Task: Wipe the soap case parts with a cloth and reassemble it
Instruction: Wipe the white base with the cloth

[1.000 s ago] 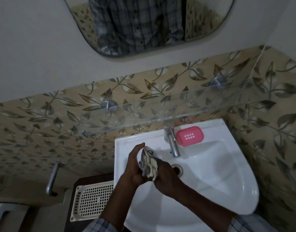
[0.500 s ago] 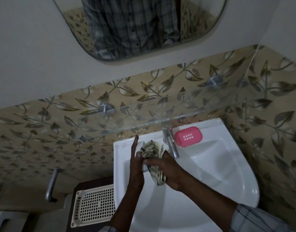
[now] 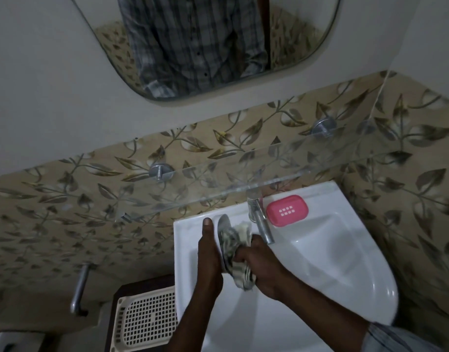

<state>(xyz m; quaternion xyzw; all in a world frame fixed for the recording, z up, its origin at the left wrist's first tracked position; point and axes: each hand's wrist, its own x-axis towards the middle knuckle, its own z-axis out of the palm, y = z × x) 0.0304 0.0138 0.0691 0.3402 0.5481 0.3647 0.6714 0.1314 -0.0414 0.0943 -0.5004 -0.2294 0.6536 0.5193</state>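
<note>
Over the white sink point(image 3: 345, 262), my left hand point(image 3: 209, 257) holds a pale, clear-looking soap case part point(image 3: 222, 224) upright on its edge, fingers stretched along its back. My right hand point(image 3: 259, 265) grips a crumpled patterned cloth point(image 3: 237, 250) and presses it against the inner face of that part. A pink soap case part point(image 3: 286, 210) with small drain holes lies flat on the sink's back ledge, to the right of the tap.
A chrome tap point(image 3: 260, 219) stands right beside the cloth. A glass shelf point(image 3: 167, 199) juts out above the sink's back edge. A cream perforated basket point(image 3: 147, 318) sits on a dark stand to the left, near a metal handle point(image 3: 78, 290). Mirror above.
Both hands rose toward the sink's back ledge. The left fingers straightened along the pale part, which now shows above the cloth. The right hand shifted the cloth lower against it.
</note>
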